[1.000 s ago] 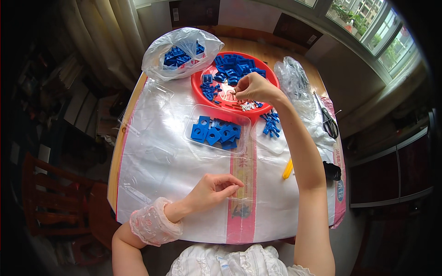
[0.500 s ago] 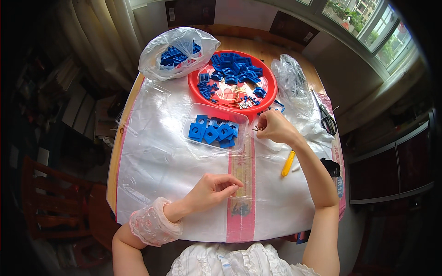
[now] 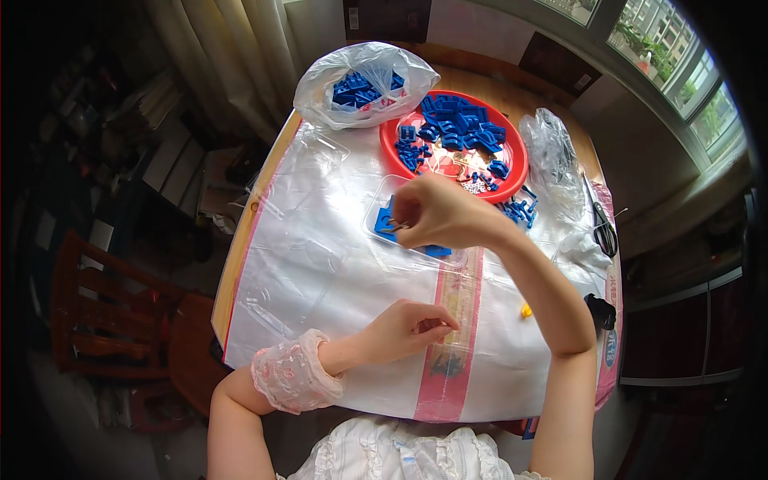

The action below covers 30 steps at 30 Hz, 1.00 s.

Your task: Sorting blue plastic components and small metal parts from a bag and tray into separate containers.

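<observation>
My right hand [image 3: 436, 210] is closed, its fingertips pinched on something small and thin that I cannot make out. It hovers over a clear plastic box [image 3: 462, 261] and hides much of it. Flat blue plastic pieces [image 3: 384, 222] lie in the box, showing beside the fingers. Nearer to me, my left hand [image 3: 404, 328] is held above the white table cover [image 3: 336, 280], at its pink stripe. Thumb and fingertips meet in a pinch there; whatever is between them is too small to name.
A red round tray [image 3: 520, 160] at the back holds blue parts and small white pieces. A plastic bag [image 3: 320, 96] of blue parts stands left of it. More blue parts [image 3: 520, 210], another bag [image 3: 552, 152], scissors [image 3: 604, 228] and a yellow tool [image 3: 526, 310] lie to the right.
My right hand has moved left, from beside the clear box to above it, still pinched. The left hand keeps its pinch near the pink stripe. The whole view has shifted.
</observation>
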Tool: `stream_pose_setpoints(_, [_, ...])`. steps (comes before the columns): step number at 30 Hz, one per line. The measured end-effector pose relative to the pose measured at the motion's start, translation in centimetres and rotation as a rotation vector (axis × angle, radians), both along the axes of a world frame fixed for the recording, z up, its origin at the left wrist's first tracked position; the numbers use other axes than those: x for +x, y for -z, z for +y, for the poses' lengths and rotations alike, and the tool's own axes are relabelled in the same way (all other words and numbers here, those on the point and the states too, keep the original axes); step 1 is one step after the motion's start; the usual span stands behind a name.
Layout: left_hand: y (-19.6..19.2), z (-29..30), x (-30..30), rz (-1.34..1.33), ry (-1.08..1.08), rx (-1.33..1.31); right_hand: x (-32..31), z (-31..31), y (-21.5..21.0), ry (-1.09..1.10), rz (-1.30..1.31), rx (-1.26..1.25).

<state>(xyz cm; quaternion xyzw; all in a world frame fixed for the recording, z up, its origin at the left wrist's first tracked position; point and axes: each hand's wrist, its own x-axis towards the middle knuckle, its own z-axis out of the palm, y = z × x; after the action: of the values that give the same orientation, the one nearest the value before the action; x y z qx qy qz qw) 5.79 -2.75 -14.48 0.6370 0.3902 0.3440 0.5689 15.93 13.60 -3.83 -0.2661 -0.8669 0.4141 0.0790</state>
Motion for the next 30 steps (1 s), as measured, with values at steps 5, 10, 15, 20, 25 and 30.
stream_pose_setpoints(5, [0.7,0.2,0.3,0.05,0.011,0.138,-9.6,-3.4,3.6,-0.209,0.071,0.071])
stream_pose_setpoints(10, [1.9,0.1,0.6,-0.021,-0.038,0.233,-13.6,-6.0,7.1,-0.234,-0.016,0.293])
stream_pose_setpoints(15, [0.4,0.1,0.0,0.05,0.049,0.12,-10.0,-3.4,6.0,-0.159,0.199,0.405])
stream_pose_setpoints(20, [0.8,-0.3,0.0,0.05,-0.002,0.145,-2.2,7.8,1.6,0.375,-0.067,0.448])
stream_pose_setpoints(25, [1.2,0.0,0.3,0.039,0.012,0.18,5.1,15.7,6.3,0.391,-0.279,0.512])
stream_pose_setpoints(30, [1.0,0.1,0.1,0.059,0.016,0.167,5.7,15.4,7.1,0.092,-0.311,0.558])
